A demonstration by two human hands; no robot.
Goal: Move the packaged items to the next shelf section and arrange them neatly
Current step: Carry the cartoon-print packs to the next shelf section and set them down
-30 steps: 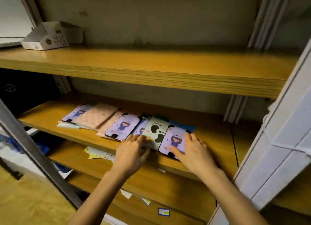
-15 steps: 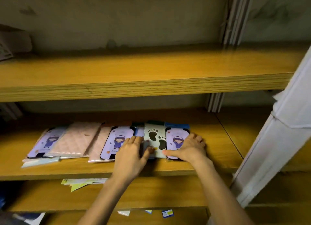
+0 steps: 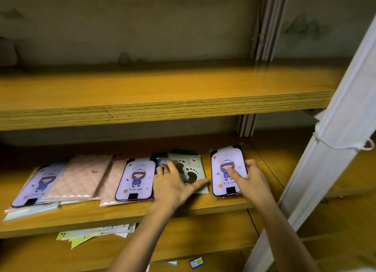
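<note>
Several packaged phone cases lie in a row on the middle shelf [image 3: 203, 205]. My right hand [image 3: 251, 179] grips the right edge of a purple cartoon-girl case [image 3: 224, 161], thumb on its front; this case lies apart at the right end of the row. My left hand [image 3: 173, 182] rests with spread fingers on the grey footprint case [image 3: 190, 162] and a dark package beside it. Further left lie another purple girl case [image 3: 135, 179], two pink quilted cases [image 3: 79, 176] and a third purple case [image 3: 38, 183].
The seam to the adjoining shelf section [image 3: 264, 161] runs just right of my right hand. A white post [image 3: 317, 161] stands at the right front. The upper shelf [image 3: 162, 106] overhangs the row. Papers [image 3: 97, 232] lie on the lower shelf.
My right hand has slid the rightmost purple case to the right, opening a gap from the footprint case. My left hand has shifted right onto the footprint case. The camera has turned right.
</note>
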